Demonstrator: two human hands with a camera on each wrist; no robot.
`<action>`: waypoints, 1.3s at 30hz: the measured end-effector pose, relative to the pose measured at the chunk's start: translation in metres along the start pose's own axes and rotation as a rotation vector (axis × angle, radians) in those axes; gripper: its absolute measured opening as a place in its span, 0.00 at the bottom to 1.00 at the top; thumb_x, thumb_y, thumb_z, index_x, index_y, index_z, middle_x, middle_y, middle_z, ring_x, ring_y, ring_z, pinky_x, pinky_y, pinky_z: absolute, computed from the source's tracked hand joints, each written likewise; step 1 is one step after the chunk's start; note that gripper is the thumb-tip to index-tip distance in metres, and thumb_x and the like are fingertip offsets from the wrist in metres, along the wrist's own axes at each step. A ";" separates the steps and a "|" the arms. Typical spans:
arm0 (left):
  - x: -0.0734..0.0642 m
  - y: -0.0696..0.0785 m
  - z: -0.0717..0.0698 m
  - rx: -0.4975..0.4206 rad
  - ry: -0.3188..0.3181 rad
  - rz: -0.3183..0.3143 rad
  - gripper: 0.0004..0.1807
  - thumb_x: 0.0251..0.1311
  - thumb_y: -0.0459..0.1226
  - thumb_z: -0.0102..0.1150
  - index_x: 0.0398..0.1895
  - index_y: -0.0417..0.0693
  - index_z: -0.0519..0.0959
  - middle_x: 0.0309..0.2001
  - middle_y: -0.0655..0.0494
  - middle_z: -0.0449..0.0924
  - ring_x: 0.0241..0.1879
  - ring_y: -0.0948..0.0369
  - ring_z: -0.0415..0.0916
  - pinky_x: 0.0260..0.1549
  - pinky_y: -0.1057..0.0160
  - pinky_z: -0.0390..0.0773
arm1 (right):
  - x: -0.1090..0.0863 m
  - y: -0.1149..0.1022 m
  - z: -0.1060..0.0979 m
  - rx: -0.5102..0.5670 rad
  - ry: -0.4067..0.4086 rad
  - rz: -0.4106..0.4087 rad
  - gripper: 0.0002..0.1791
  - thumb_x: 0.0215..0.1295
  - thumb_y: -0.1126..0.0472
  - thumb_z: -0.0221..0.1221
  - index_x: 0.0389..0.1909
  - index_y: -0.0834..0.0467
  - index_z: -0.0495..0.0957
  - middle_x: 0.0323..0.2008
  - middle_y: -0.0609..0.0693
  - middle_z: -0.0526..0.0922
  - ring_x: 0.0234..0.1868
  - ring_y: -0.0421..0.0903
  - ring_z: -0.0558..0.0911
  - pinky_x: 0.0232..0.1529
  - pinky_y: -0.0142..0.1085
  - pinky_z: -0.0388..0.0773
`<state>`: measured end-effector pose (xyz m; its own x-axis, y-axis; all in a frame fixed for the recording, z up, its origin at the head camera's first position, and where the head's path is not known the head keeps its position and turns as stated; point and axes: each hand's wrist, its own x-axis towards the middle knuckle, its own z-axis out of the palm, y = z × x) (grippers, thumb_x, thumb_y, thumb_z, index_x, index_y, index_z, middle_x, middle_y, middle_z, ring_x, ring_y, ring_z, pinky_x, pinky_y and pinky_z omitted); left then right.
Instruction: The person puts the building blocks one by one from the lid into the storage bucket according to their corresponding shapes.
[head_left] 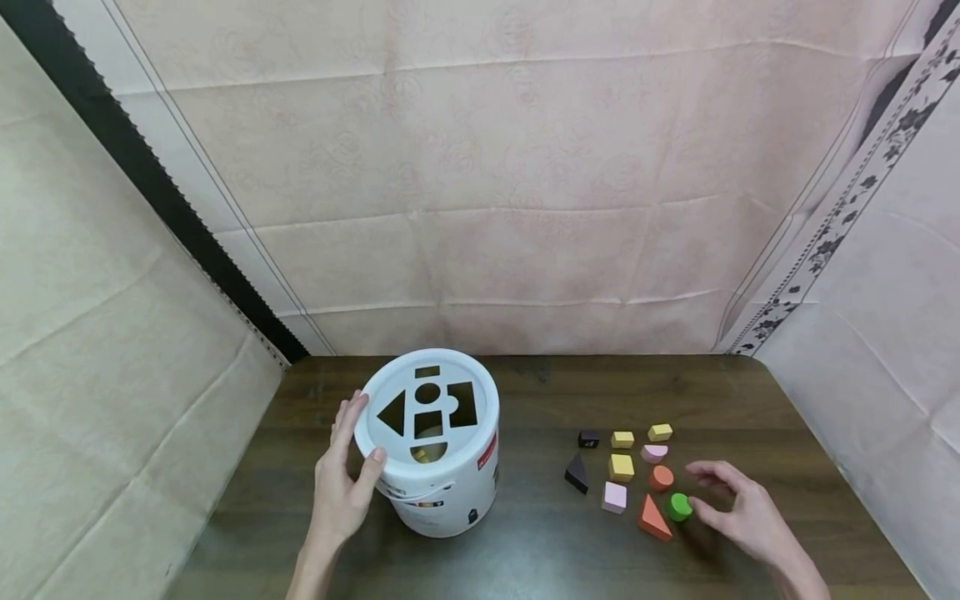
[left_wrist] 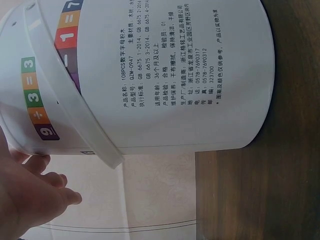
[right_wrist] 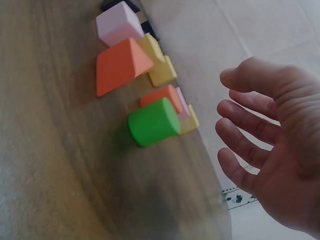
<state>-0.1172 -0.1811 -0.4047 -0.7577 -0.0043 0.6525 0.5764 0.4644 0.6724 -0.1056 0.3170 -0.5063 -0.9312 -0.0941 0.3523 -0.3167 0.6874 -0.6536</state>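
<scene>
While the left hand [head_left: 339, 493] lies spread against the bucket [head_left: 450, 498], the right hand [head_left: 741, 512], thumb and fingers parted, hangs beside the green cylinder [head_left: 679, 507] right of the bucket, where a stray thumb nudge could topple it against the orange triangle [head_left: 653, 519].

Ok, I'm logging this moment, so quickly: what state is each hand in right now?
Left hand: open, resting against the white bucket.
Right hand: open, holding nothing, beside the green cylinder.
</scene>
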 end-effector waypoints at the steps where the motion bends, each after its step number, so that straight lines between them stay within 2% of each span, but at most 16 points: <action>1: 0.000 0.001 0.000 0.004 0.002 0.000 0.33 0.47 0.26 0.55 0.62 0.33 0.63 0.61 0.37 0.61 0.63 0.42 0.48 0.56 0.38 0.48 | -0.001 0.001 0.001 0.003 -0.011 0.014 0.23 0.43 0.68 0.69 0.44 0.59 0.76 0.40 0.51 0.78 0.38 0.36 0.76 0.38 0.24 0.71; 7: -0.001 -0.001 0.000 0.007 0.007 0.015 0.33 0.47 0.26 0.55 0.61 0.33 0.63 0.61 0.36 0.62 0.63 0.41 0.49 0.58 0.41 0.47 | -0.008 0.008 0.006 -0.007 -0.065 0.064 0.26 0.41 0.66 0.70 0.45 0.60 0.75 0.41 0.51 0.78 0.39 0.44 0.76 0.38 0.27 0.71; 12: 0.000 -0.001 0.000 -0.001 0.003 0.011 0.33 0.47 0.26 0.55 0.62 0.33 0.62 0.61 0.37 0.61 0.63 0.42 0.49 0.59 0.41 0.44 | -0.012 0.014 0.011 -0.001 -0.079 0.071 0.27 0.40 0.66 0.71 0.45 0.59 0.74 0.41 0.50 0.78 0.38 0.44 0.76 0.36 0.31 0.73; 19: 0.000 0.000 0.000 0.003 0.003 0.005 0.33 0.47 0.26 0.54 0.62 0.32 0.63 0.61 0.36 0.62 0.63 0.42 0.49 0.58 0.40 0.45 | -0.016 0.017 0.017 0.022 -0.114 0.126 0.27 0.41 0.65 0.70 0.46 0.58 0.74 0.41 0.49 0.77 0.37 0.44 0.76 0.33 0.35 0.74; 22: -0.002 -0.010 0.001 0.005 0.008 0.027 0.33 0.48 0.27 0.55 0.62 0.34 0.63 0.61 0.37 0.62 0.63 0.42 0.49 0.58 0.41 0.45 | -0.016 0.020 0.019 0.034 -0.105 0.108 0.27 0.40 0.66 0.70 0.46 0.58 0.74 0.40 0.49 0.77 0.36 0.44 0.75 0.33 0.35 0.74; 25: -0.005 -0.028 0.002 0.008 0.011 0.045 0.33 0.49 0.29 0.56 0.63 0.37 0.63 0.62 0.40 0.62 0.64 0.43 0.49 0.59 0.43 0.44 | -0.017 0.023 0.021 0.034 -0.094 0.092 0.27 0.39 0.66 0.70 0.45 0.58 0.74 0.39 0.48 0.78 0.35 0.42 0.75 0.32 0.34 0.74; 28: -0.008 -0.038 0.003 0.012 0.008 0.043 0.34 0.49 0.30 0.57 0.64 0.40 0.62 0.63 0.44 0.62 0.65 0.45 0.48 0.60 0.44 0.44 | -0.017 0.025 0.023 0.034 -0.107 0.121 0.27 0.39 0.65 0.71 0.45 0.57 0.75 0.38 0.47 0.77 0.35 0.41 0.75 0.32 0.34 0.74; 31: -0.007 -0.033 0.003 0.006 0.004 0.031 0.34 0.49 0.30 0.57 0.64 0.40 0.62 0.62 0.43 0.62 0.65 0.45 0.48 0.59 0.43 0.43 | -0.017 0.026 0.023 0.024 -0.134 0.176 0.26 0.40 0.63 0.71 0.45 0.56 0.75 0.37 0.46 0.77 0.35 0.40 0.75 0.32 0.34 0.73; 34: -0.003 -0.019 0.001 -0.003 0.000 0.024 0.33 0.49 0.28 0.56 0.63 0.37 0.62 0.62 0.40 0.62 0.64 0.44 0.48 0.59 0.42 0.43 | -0.017 0.028 0.024 0.009 -0.145 0.214 0.26 0.41 0.62 0.71 0.44 0.55 0.75 0.36 0.45 0.76 0.35 0.40 0.74 0.32 0.34 0.73; 39: 0.000 -0.002 0.001 -0.004 0.002 0.022 0.32 0.49 0.26 0.54 0.62 0.33 0.62 0.60 0.35 0.62 0.63 0.41 0.48 0.59 0.41 0.43 | -0.016 0.029 0.026 -0.002 -0.120 0.207 0.24 0.42 0.63 0.70 0.43 0.55 0.75 0.33 0.45 0.77 0.33 0.39 0.75 0.31 0.33 0.72</action>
<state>-0.1190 -0.1815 -0.4063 -0.7446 0.0040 0.6675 0.5938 0.4606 0.6597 -0.1042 0.3197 -0.5487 -0.9910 -0.0355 0.1289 -0.1165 0.7023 -0.7022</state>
